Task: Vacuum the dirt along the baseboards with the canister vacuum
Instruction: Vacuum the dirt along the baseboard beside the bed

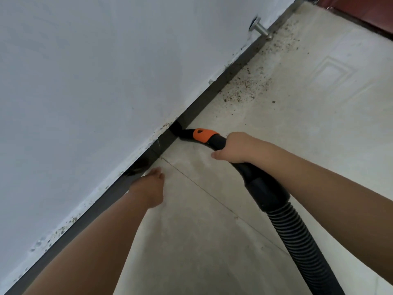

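Now right hand (232, 149) fingers round vacuum handle (221, 141); left hand (148, 186) released beside baseboard (204, 103).

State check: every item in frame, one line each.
right hand: grips the wand
left hand: open, holding nothing, by the baseboard
wand: held, angled at the wall
nozzle: tip against the baseboard
hose: attached, trailing back
dirt: still on the floor ahead of the nozzle
doorstop: fixed to the wall
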